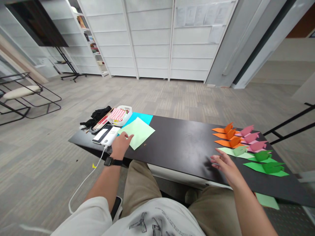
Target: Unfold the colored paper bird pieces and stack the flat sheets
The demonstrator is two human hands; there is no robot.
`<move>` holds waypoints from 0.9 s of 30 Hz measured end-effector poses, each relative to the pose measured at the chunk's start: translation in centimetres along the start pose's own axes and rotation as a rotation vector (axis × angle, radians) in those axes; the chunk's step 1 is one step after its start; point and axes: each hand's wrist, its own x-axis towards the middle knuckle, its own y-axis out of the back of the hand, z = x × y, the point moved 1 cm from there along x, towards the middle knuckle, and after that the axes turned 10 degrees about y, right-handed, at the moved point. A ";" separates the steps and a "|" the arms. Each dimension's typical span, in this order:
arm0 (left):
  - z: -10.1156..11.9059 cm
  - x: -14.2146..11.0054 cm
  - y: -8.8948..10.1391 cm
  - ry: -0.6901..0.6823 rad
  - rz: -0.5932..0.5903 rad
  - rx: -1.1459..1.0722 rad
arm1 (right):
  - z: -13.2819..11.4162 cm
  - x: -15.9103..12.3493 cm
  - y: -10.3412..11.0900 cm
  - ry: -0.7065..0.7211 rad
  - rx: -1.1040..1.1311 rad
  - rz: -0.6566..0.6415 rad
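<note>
My left hand (122, 143) lies flat with fingers stretched out on the near corner of a light green paper sheet (139, 132), which covers part of a cyan sheet (141, 117). A black watch sits on that wrist. My right hand (225, 165) hovers open at the table's front edge, fingers spread, just left of a row of folded paper figures: orange ones (228, 135), pink ones (251, 137), a pale green one (239, 151) and dark green ones (269, 165). It holds nothing.
On the black table (182, 144), at the left end, stand a white tray (121, 115) of patterned papers, a phone and white power bank (106, 134) with a cable, and black cloth (98, 115). A green sheet (267, 200) lies below the table. A chair (22, 95) stands far left.
</note>
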 end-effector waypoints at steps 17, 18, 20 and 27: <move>2.9 3.7 -6.4 -0.434 -0.199 0.195 | 1.7 -0.6 6.1 0.075 -0.144 0.133; 3.1 3.7 -6.4 -0.410 -0.201 0.207 | 1.8 -0.6 6.1 0.078 -0.147 0.131; 3.3 3.9 -6.3 -0.364 -0.217 0.229 | 1.9 -0.7 6.3 0.087 -0.150 0.126; 2.6 4.9 -5.3 -0.305 -0.270 0.269 | 2.8 -1.0 8.4 0.150 -0.164 0.240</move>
